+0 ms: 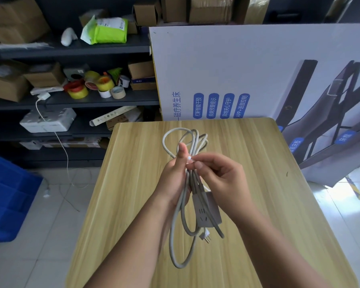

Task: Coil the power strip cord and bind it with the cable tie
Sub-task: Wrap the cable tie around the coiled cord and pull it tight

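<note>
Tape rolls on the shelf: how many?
About 6, clustered on the middle shelf: red-and-yellow roll, clear yellow roll, yellow roll, brownish roll, white roll, tan roll. More may be hidden behind.

A wooden table (247, 183) with a light grain was placed on a floor of pale glossy tiles (29, 256), in which bright light was reflected at the right. Dark metal shelves (71, 100) were seen at the left, filled with cardboard boxes (15, 19), rolls of tape (79, 91) and a green packet (106, 31). A large white printed carton (237, 65) was leaned behind the table, and a blue plastic crate (6, 196) was kept on the floor at the left.
</note>
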{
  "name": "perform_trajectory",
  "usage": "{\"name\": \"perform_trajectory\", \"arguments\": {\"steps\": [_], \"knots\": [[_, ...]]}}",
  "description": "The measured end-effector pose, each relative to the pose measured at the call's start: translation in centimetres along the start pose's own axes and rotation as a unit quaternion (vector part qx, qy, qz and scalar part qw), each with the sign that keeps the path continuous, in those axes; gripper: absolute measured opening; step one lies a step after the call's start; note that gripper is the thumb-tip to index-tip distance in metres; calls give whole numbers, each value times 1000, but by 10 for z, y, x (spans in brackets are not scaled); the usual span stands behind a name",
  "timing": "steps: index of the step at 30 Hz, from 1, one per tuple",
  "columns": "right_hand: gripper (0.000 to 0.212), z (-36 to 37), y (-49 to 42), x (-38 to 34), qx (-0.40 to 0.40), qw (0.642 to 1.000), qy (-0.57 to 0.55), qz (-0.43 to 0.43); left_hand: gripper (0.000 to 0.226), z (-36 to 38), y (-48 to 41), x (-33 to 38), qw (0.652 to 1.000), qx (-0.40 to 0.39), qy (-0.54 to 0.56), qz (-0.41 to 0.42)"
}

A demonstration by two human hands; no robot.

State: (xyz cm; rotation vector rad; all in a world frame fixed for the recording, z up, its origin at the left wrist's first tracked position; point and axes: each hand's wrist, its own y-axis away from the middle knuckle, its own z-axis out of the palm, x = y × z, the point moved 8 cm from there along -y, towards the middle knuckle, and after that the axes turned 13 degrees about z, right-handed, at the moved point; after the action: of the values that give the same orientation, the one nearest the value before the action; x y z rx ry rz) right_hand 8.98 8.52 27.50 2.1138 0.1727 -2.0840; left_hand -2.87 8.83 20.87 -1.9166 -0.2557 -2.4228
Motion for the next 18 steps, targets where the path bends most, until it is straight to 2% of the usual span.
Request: {"name": "perform_trajectory", "arguments": {"steps": [4, 9, 14, 18], "knots": [[25, 0, 1, -3, 5, 1000, -4, -3, 108, 2, 0, 1, 1000, -7, 7, -5], [25, 0, 2, -6, 6, 1000, -10, 7, 98, 0, 0, 3, 1000, -4, -15, 5], [24, 1, 0, -3, -13, 1000, -14, 21, 105, -3, 0, 4, 1000, 22, -10, 11], [24, 3, -2, -1, -32, 998, -39, 40, 111, 2, 1, 5, 1000, 14, 26, -5]]}}
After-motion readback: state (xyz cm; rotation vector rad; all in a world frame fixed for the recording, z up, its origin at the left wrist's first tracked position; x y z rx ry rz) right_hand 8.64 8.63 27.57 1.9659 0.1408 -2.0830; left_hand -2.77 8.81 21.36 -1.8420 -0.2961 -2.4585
